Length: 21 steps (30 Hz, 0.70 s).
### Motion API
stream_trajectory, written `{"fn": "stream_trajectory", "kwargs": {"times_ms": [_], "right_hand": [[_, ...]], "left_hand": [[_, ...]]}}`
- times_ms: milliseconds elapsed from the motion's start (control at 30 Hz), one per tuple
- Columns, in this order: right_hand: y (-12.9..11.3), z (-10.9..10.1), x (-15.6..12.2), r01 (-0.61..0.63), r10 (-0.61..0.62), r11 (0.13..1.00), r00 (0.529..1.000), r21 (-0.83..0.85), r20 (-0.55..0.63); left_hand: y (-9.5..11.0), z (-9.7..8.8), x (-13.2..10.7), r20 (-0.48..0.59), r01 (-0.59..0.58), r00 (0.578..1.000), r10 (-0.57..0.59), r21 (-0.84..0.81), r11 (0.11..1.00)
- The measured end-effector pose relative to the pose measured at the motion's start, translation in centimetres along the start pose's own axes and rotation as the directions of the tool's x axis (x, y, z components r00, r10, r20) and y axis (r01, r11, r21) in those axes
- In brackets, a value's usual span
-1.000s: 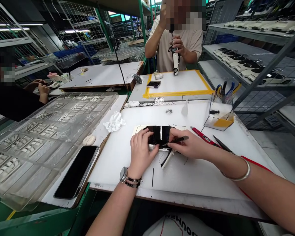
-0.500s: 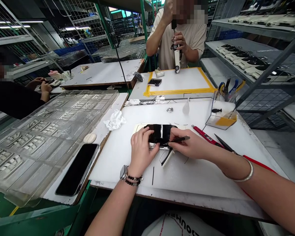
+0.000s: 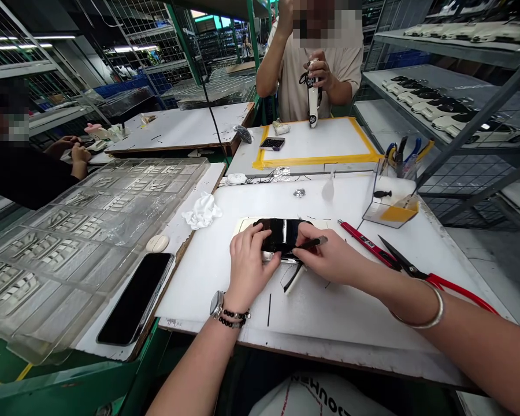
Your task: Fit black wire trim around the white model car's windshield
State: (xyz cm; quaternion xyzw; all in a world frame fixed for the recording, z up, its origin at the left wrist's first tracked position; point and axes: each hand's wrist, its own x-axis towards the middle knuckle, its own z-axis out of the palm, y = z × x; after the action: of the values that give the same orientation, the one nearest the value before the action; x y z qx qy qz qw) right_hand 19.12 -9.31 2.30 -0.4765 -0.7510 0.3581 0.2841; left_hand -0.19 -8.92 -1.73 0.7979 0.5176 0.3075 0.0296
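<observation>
A white model car [image 3: 278, 234] with a glossy black roof lies on the white work board in front of me. My left hand [image 3: 251, 254] grips its left part, fingers over the roof and thumb along the near side. In my right hand [image 3: 318, 251] a pair of slim dark tweezers [image 3: 317, 241] is pinched, the back end sticking out to the right. Their tip is at the car's near side and hard to make out. A small black-and-white part [image 3: 293, 280] lies just below the car, and a thin black strip [image 3: 269, 309] sits nearer to me.
Red-handled scissors [image 3: 442, 283] and a red cutter [image 3: 368, 244] lie right, below a clear tool holder [image 3: 390, 202]. At left are a phone [image 3: 136, 300], crumpled tissue [image 3: 202, 211] and a parts tray [image 3: 78, 231]. A co-worker [image 3: 312, 75] opposite holds another model car [image 3: 313, 98].
My right hand has shifted slightly left and down with the tweezers, and its forearm has moved, showing more of the scissors. The left hand stays on the car.
</observation>
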Motion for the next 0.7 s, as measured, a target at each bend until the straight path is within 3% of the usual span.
{"fn": "stream_trajectory", "kwargs": {"times_ms": [100,367,600,700], "right_hand": [[-0.35,0.43,0.21,-0.054,0.054,0.998,0.998,-0.016,-0.014],[-0.27,1.12,0.55,-0.015,0.014,1.000,1.000,-0.025,-0.027],[-0.01,0.86,0.21,-0.055,0.075,0.980,0.992,0.189,-0.101],[0.13,0.87,0.09,-0.046,0.063,0.981,0.994,0.189,-0.090]], "left_hand": [[-0.07,0.08,-0.01,0.005,-0.013,1.000,0.013,0.009,1.000],[-0.12,0.15,0.03,-0.007,-0.028,1.000,0.028,0.025,0.999],[-0.08,0.11,-0.01,-0.007,-0.004,1.000,0.004,0.004,1.000],[-0.11,0.16,-0.07,-0.012,-0.008,1.000,0.008,-0.002,1.000]]}}
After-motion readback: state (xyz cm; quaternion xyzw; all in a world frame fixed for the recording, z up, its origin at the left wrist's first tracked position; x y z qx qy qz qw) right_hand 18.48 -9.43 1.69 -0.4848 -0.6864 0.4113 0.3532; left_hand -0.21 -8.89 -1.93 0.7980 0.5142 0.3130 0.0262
